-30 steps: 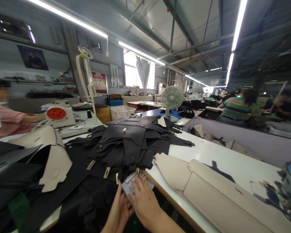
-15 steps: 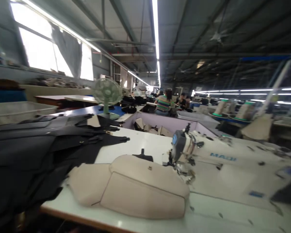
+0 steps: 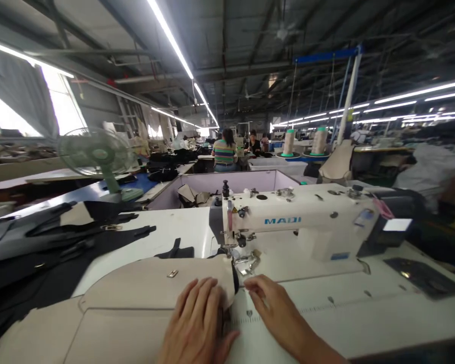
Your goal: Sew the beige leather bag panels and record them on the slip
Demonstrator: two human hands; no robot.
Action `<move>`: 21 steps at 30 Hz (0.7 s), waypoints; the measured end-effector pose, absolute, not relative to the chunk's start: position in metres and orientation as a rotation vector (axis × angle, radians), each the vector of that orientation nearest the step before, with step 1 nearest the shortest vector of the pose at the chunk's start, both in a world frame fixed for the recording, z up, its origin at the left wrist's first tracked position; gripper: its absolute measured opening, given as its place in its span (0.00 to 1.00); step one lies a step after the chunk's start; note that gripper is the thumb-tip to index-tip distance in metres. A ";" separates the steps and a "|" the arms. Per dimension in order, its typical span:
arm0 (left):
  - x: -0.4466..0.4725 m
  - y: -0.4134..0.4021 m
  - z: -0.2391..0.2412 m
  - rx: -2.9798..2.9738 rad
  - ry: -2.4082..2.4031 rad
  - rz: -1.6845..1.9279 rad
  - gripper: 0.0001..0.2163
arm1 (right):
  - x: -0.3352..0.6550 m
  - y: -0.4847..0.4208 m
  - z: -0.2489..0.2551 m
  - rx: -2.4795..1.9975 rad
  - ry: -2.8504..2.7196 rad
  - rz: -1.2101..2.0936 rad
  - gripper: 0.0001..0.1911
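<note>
At six o'clock, the left hand (image 3: 199, 323) lay spread, pressing the beige panel (image 3: 144, 283), seemingly stiff, best gripped at its edge, while the right hand (image 3: 276, 308) rested flat.

left hand (image 3: 199, 323): bare, no glove, no ring I can see
right hand (image 3: 276, 311): bare, forearm without sleeve

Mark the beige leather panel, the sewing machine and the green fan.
beige leather panel (image 3: 144, 283), head view, on its flat top face.
sewing machine (image 3: 299, 215), head view, on the arm above the blue lettering.
green fan (image 3: 94, 151), head view, on the grille.
</note>
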State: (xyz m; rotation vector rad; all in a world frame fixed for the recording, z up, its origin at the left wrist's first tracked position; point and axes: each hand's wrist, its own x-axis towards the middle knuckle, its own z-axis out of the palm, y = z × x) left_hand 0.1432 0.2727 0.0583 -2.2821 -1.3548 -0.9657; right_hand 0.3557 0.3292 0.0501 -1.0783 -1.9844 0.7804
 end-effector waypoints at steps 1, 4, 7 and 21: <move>0.152 0.278 0.063 -2.241 -1.329 -0.875 0.24 | 0.355 0.330 0.048 -1.073 -1.959 0.821 0.11; 0.166 0.280 0.071 -2.150 -1.339 -0.797 0.18 | 0.352 0.331 0.043 -1.017 -1.935 0.852 0.14; 0.170 0.271 0.070 -2.137 -1.425 -0.800 0.15 | 0.343 0.332 0.042 -0.921 -1.996 0.806 0.16; 0.177 0.275 0.063 -2.183 -1.654 -0.696 0.11 | 0.312 0.349 0.031 -0.731 -1.951 0.771 0.11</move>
